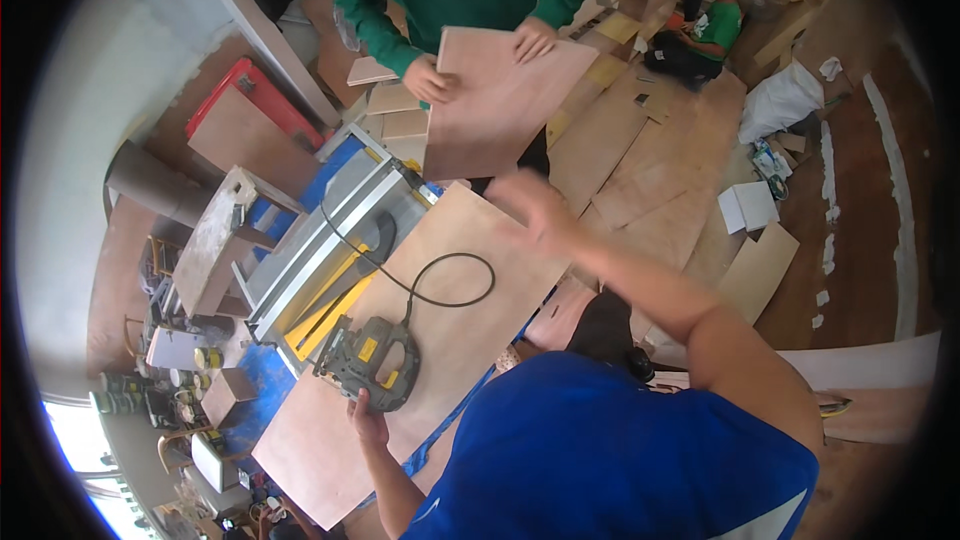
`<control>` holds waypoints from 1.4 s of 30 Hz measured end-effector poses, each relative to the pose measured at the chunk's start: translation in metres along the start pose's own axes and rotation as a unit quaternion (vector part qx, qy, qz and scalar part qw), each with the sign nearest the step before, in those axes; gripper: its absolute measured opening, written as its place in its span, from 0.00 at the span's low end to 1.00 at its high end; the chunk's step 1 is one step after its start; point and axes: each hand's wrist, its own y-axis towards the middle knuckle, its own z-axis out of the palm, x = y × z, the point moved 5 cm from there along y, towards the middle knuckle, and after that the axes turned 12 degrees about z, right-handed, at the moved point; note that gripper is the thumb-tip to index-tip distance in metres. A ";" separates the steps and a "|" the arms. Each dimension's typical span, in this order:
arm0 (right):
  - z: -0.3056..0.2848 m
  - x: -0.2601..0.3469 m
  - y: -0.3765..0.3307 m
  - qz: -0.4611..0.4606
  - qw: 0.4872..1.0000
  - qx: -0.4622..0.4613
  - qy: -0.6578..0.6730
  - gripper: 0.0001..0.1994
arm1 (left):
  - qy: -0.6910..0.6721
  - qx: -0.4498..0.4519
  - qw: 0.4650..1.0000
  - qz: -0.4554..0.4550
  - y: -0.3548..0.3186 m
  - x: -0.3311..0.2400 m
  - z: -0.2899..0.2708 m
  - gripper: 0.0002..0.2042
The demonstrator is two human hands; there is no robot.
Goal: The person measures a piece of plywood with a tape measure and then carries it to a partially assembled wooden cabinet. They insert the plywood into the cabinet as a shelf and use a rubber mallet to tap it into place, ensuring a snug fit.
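Observation:
A dark grey jigsaw [372, 365] with a looped handle and yellow labels lies on a large plywood sheet [310, 460]. My left hand [368, 418] holds it at its lower end, fingers partly hidden behind the body. From its top a black cord [480, 258] loops across the sheet. My right hand [535, 215] is stretched out over the sheet's far right edge, smeared by motion, with fingers apart and nothing seen in it. Facing me, a person in a green sweater grips a smaller plywood panel [500, 100] with both hands, just beyond my right hand.
Under the sheet's left side stands a table saw [340, 230] with yellow parts. Left of it are a wooden stool [225, 230], a red case [240, 90] and several cans [207, 358]. Another person sits on the board-covered floor [660, 200], near a white sack [785, 105] and a white box [748, 207].

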 end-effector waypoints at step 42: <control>-0.153 -0.105 -0.075 0.315 0.888 0.085 -0.323 0.14 | -0.010 0.331 0.894 -0.302 0.001 0.107 0.605 0.45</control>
